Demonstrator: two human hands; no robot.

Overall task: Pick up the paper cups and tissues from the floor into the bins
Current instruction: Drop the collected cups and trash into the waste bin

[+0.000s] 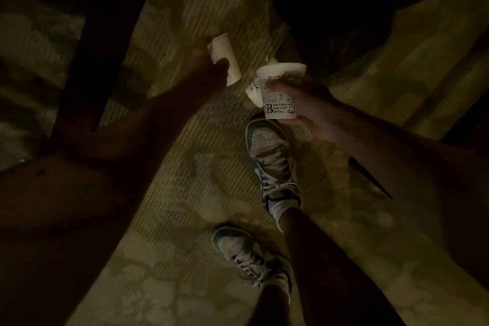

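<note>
In dim light my left hand [209, 66] grips a plain white paper cup [227, 58] on its side, above the carpet. My right hand [304, 103] holds an upright white paper cup with black printed text [280, 92]. A second white cup or piece of paper [251, 91] is pressed against its left side, and a bit of white tissue [272, 61] sticks up behind its rim. Both hands are held close together over the patterned carpet.
My two feet in pale sneakers [272, 164] [248, 257] stand on a patterned carpet [185, 193]. A dark wooden furniture frame [100, 42] stands at the left. A large dark round object [330, 2], possibly a bin, sits at the top right.
</note>
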